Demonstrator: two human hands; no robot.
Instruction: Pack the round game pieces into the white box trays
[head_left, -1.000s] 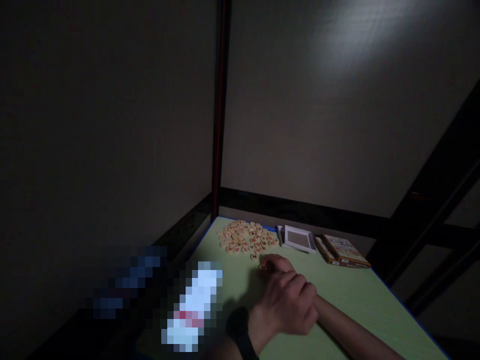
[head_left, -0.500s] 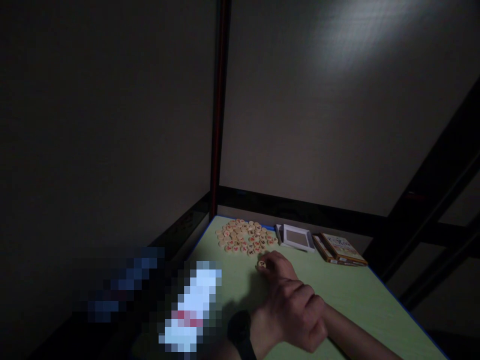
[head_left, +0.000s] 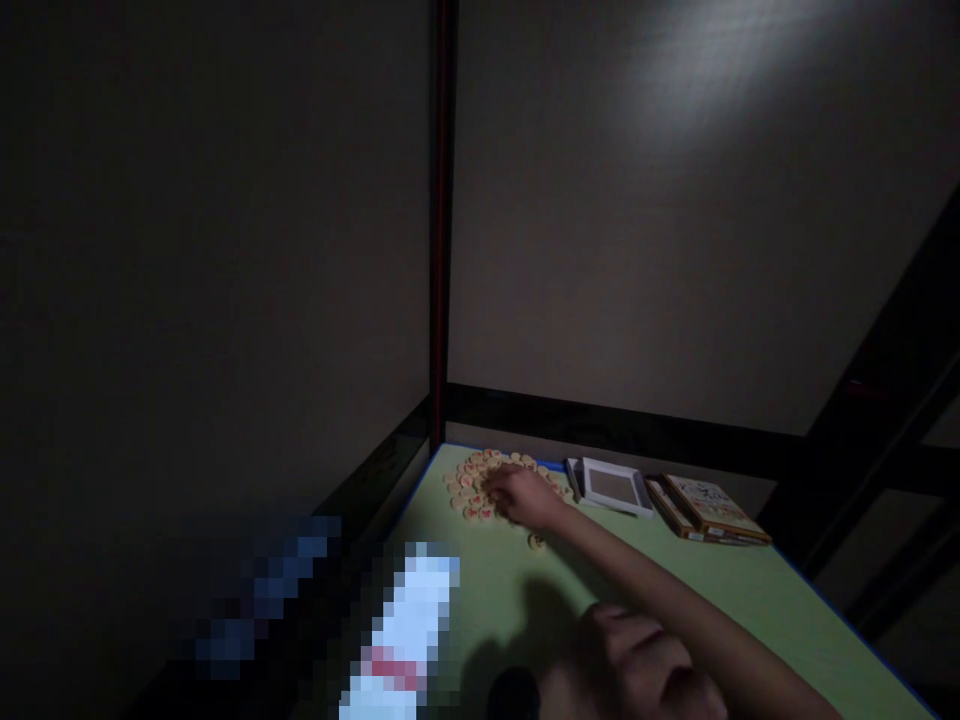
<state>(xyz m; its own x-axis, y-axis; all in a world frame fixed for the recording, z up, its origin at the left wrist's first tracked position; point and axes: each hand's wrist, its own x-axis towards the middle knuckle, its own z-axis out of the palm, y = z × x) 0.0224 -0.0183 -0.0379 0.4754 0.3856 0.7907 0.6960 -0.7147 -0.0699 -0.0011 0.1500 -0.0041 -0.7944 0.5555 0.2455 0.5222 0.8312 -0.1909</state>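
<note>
My right hand (head_left: 525,496) reaches over a pile of round wooden Chinese chess pieces (head_left: 471,488) with red and dark characters. Its fingers are bent down and drawn together among the pieces; whatever is between them is hidden. A single piece with a dark character (head_left: 536,541) lies apart from the pile, just in front of my right wrist. My left hand (head_left: 645,660), with a dark watch (head_left: 514,694) at the wrist, is curled near the bottom edge, below my right forearm. The inside of its grip does not show.
Behind the pile's right end, a shallow white box tray (head_left: 649,495) sits at the table's back edge. Right of it are two flat printed boxes (head_left: 716,510), one overlapping the other. The green table (head_left: 480,590) has a blue edge and stands against dark walls. A pixelated bright patch (head_left: 409,625) covers the left side.
My right hand has moved from the table's middle forward to the pile, leaving the piece it held on the table. My left hand has drawn down and right. The view has shifted slightly.
</note>
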